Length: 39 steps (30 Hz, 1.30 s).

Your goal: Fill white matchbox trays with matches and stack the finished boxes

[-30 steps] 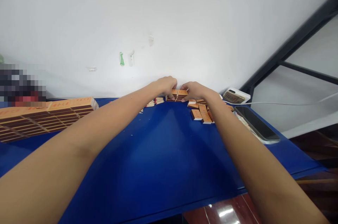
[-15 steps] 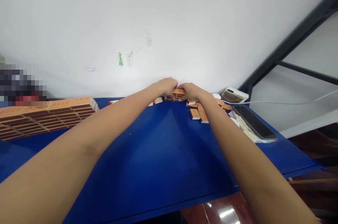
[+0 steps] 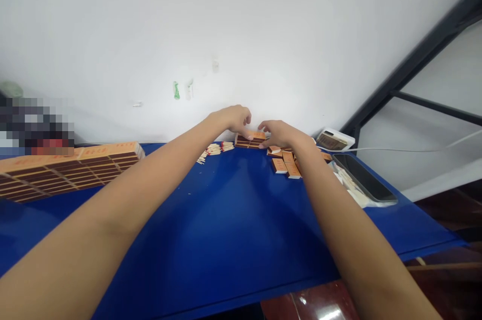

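A small stack of orange and brown matchboxes (image 3: 248,143) stands on the blue table (image 3: 222,224) against the wall. At its left end is my left hand (image 3: 238,120), fingers apart, the thumb tip by the stack's top. My right hand (image 3: 276,133) is spread at the stack's right end, its thumb near the lower corner. Neither hand is closed round the boxes. Loose matchboxes (image 3: 292,169) lie partly under my right wrist. Matches with red tips (image 3: 214,149) lie in bunches left of the stack, partly behind my left forearm.
A long block of stacked matchboxes (image 3: 71,169) fills the table's left side. On the right are a black phone (image 3: 363,177), a white boxy device (image 3: 334,140) with a white cable, and papers. Behind rises a white wall (image 3: 263,33); dark metal bars cross the right.
Both hands have loosened from the small stack, and their fingers have spread apart. The left hand has lifted slightly. More of the matches shows, and the view has shifted a little.
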Available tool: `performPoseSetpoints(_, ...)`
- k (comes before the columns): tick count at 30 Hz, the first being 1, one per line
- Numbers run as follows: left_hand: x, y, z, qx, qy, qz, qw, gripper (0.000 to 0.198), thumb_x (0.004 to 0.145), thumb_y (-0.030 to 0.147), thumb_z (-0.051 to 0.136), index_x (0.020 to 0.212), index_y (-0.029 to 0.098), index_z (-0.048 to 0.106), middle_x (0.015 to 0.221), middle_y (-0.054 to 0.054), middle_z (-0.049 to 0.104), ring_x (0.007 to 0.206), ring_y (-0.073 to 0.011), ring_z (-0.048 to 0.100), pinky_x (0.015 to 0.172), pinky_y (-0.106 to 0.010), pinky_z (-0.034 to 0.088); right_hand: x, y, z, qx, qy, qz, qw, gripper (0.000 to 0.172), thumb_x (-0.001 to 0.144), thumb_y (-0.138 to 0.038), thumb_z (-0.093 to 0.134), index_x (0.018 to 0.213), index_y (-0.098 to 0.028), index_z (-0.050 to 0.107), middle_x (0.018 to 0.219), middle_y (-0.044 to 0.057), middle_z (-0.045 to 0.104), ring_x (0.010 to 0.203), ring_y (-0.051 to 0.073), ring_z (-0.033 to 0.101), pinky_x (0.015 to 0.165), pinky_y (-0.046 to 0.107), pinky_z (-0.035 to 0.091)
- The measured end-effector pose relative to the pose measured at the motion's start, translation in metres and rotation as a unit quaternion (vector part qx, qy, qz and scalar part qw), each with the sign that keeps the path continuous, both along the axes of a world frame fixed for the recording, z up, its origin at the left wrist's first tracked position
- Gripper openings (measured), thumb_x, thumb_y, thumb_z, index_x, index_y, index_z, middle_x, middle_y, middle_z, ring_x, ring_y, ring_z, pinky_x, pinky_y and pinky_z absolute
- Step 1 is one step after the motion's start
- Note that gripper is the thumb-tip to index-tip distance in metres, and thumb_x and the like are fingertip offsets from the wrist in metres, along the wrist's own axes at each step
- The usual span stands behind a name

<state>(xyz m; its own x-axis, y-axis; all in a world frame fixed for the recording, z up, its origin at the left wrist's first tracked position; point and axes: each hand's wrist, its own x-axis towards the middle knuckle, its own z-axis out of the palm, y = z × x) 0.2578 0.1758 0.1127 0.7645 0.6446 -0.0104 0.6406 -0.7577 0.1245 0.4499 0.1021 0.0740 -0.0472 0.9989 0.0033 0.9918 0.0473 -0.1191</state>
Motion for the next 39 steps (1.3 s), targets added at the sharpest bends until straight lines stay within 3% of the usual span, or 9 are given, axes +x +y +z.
performPoseSetpoints(5,-0.054,-0.073,0.007,0.089,-0.101,0.004,0.991,0.031,0.106,0.023,0.049,0.124,0.016,0.072,0.120,-0.013,0.076,0.105,-0.0248,0.070,0.087,-0.034,0.049,-0.031,-0.048,0.001,0.211,-0.049,0.039,0.975,0.039,0.092,-0.013,0.060,0.131,-0.012,0.065,0.131,0.018,0.071,0.135,0.035,0.055,0.126,0.060,0.018)
performPoseSetpoints(8,-0.098,-0.127,-0.023,0.083,-0.114,-0.052,0.989,0.021,0.104,0.020,0.055,0.102,0.021,0.075,0.095,-0.004,0.078,0.088,-0.0199,0.072,0.076,-0.030,0.047,-0.059,-0.071,-0.007,0.318,-0.049,0.132,0.938,0.025,0.097,-0.009,0.051,0.109,-0.017,0.071,0.108,0.012,0.077,0.114,0.029,0.066,0.125,0.054,0.023)
performPoseSetpoints(11,-0.148,-0.163,-0.060,0.087,-0.096,-0.087,0.988,0.022,0.107,0.032,0.058,0.096,0.021,0.073,0.085,-0.002,0.074,0.076,-0.0190,0.070,0.066,-0.030,0.042,-0.087,-0.084,-0.014,0.282,-0.007,0.166,0.945,0.023,0.102,-0.012,0.050,0.103,-0.019,0.072,0.102,0.010,0.079,0.102,0.026,0.070,0.115,0.048,0.037)
performPoseSetpoints(15,-0.207,-0.173,-0.092,0.077,-0.087,-0.056,0.992,0.033,0.111,0.038,0.050,0.091,0.020,0.069,0.081,-0.001,0.070,0.069,-0.0169,0.066,0.060,-0.030,0.037,-0.128,-0.091,-0.019,0.182,0.044,0.165,0.968,0.021,0.103,-0.015,0.051,0.108,-0.017,0.072,0.103,0.010,0.080,0.094,0.025,0.073,0.083,0.034,0.048)
performPoseSetpoints(23,-0.257,-0.165,-0.115,0.110,-0.069,-0.028,0.991,0.039,0.110,0.040,0.050,0.077,0.020,0.055,0.068,0.002,0.061,0.059,-0.0152,0.060,0.056,-0.029,0.030,-0.175,-0.101,-0.065,0.183,0.071,0.228,0.954,0.020,0.100,-0.014,0.053,0.107,-0.019,0.071,0.095,0.005,0.079,0.082,0.019,0.071,0.069,0.029,0.041)
performPoseSetpoints(26,-0.272,-0.164,-0.115,0.096,-0.113,0.004,0.989,0.039,0.107,0.045,0.056,0.077,0.020,0.057,0.062,0.005,0.058,0.052,-0.0121,0.056,0.054,-0.027,0.030,-0.168,-0.100,-0.074,0.136,0.071,0.226,0.962,0.018,0.102,-0.017,0.055,0.106,-0.020,0.072,0.092,0.004,0.078,0.079,0.018,0.070,0.070,0.029,0.041)
performPoseSetpoints(30,-0.286,-0.160,-0.110,0.120,-0.168,0.016,0.978,0.036,0.107,0.044,0.058,0.080,0.020,0.064,0.061,0.006,0.056,0.050,-0.0099,0.052,0.055,-0.025,0.034,-0.137,-0.093,-0.054,0.103,0.017,0.153,0.983,0.017,0.102,-0.023,0.057,0.102,-0.020,0.074,0.098,0.007,0.079,0.085,0.021,0.070,0.074,0.030,0.042)
performPoseSetpoints(34,-0.279,-0.164,-0.115,0.107,-0.190,-0.024,0.976,0.032,0.107,0.037,0.058,0.082,0.020,0.067,0.062,0.005,0.057,0.052,-0.0097,0.052,0.055,-0.025,0.034,-0.070,-0.093,-0.021,0.085,-0.044,-0.058,0.994,0.022,0.100,-0.038,0.061,0.094,-0.022,0.074,0.091,0.008,0.078,0.080,0.023,0.067,0.070,0.032,0.040)
performPoseSetpoints(39,-0.265,-0.182,-0.123,0.100,-0.225,-0.083,0.966,0.028,0.107,0.030,0.060,0.082,0.019,0.066,0.064,0.005,0.056,0.053,-0.0101,0.052,0.055,-0.027,0.035,0.027,-0.111,-0.006,0.007,-0.051,-0.305,0.951,0.024,0.094,-0.042,0.067,0.090,-0.020,0.077,0.098,0.012,0.078,0.086,0.026,0.067,0.070,0.036,0.043)
